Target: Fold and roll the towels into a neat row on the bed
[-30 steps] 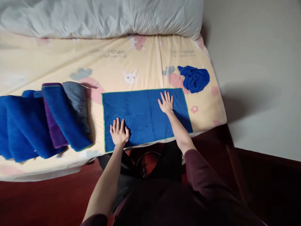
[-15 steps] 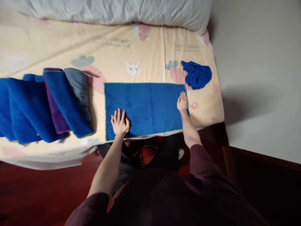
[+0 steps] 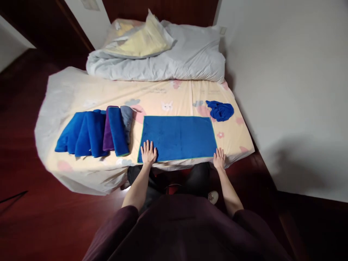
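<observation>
A blue towel [image 3: 182, 136] with a green edge lies flat on the bed, its long side along the front edge. My left hand [image 3: 148, 153] rests palm down with spread fingers on the towel's front left corner. At the front right corner is my right hand [image 3: 219, 158], fingers stretched out, partly on the towel's edge and partly on the sheet. A crumpled blue cloth [image 3: 221, 111] lies behind it to the right. To the left, several folded blue towels [image 3: 81, 134] overlap beside a purple one [image 3: 108, 137] and a grey one [image 3: 127, 117].
The bed's patterned sheet [image 3: 160, 90] hangs over the front edge. A grey-white quilt [image 3: 195, 54] lies along the back, with a pale yellow pillow [image 3: 146, 40] on top. A wall [image 3: 285, 90] stands to the right.
The view has pulled back and tilted up, showing more of the quilt. My right hand has come down the towel's right edge to its front corner; my left hand is nearer the front left corner.
</observation>
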### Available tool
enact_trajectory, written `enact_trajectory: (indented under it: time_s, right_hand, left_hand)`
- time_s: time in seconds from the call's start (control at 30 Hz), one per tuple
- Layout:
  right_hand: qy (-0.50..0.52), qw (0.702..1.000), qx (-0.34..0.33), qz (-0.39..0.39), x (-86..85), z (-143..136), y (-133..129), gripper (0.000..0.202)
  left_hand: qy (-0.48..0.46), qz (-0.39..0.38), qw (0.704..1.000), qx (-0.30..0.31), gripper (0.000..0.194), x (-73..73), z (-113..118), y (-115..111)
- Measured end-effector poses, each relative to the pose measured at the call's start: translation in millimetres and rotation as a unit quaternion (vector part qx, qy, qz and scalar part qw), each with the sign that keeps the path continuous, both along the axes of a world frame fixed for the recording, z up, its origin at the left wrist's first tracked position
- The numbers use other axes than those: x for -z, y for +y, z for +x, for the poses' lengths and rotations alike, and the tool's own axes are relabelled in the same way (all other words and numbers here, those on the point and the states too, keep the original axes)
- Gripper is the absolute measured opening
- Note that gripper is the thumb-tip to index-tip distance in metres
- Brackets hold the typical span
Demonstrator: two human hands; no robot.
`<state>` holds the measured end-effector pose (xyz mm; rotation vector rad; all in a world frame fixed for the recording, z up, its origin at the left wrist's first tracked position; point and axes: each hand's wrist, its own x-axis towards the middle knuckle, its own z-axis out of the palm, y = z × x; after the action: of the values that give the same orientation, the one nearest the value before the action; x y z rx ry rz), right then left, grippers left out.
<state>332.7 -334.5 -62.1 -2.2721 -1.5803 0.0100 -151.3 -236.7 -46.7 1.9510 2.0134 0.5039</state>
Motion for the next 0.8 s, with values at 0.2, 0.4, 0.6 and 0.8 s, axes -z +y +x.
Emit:
enact_trajectory:
  time_s: [0.2,0.4,0.6,0.8]
  right_hand:
    - [0.076,0.993,0.074,0.041,20.2,-64,-44,0.06]
    - [0.176,0.984,0.01,-0.031,43.9,-140,-112,0.04]
    - [0.284,0.957,0.022,-0.05,24.9,-162,-101,0.027]
    - [0.596,0.8,0.046,-0.051,4.3,-218,-84,0.034]
  left_hand:
    - [0.013,0.003,0.999,-0.035,0.068,6.2,-25,-78]
    - [0.027,-0.09,0.995,0.018,0.062,20.5,-38,-145]
    - [0.091,-0.181,0.965,0.165,0.044,25.1,-39,-156]
    - [0.109,-0.167,0.965,0.17,0.044,27.0,-35,-152]
